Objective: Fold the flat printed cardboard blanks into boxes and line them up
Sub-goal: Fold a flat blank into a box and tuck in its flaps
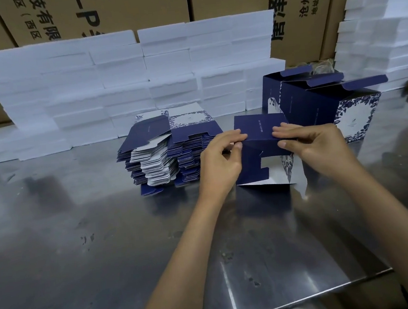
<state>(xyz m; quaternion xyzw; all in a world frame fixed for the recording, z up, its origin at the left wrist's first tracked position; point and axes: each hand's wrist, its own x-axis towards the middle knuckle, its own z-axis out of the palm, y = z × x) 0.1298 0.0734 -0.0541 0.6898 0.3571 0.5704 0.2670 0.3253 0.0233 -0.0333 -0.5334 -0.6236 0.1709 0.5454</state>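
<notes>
A half-formed navy blue box blank (260,134) with white floral print stands on the steel table in front of me. My left hand (220,162) pinches its left edge and my right hand (314,143) pinches its right edge, both at the top fold. Its lower flaps hang open toward me, showing a white inside. A messy stack of flat blue and white blanks (163,153) lies just left of my hands. Two folded boxes (317,103) with open top flaps stand in a row at the back right.
The steel table (94,239) has its front right corner near my right forearm. White foam slabs (126,82) are stacked in a wall behind the blanks, and more rise at the far right (385,24). Brown printed cartons (99,10) stand behind them.
</notes>
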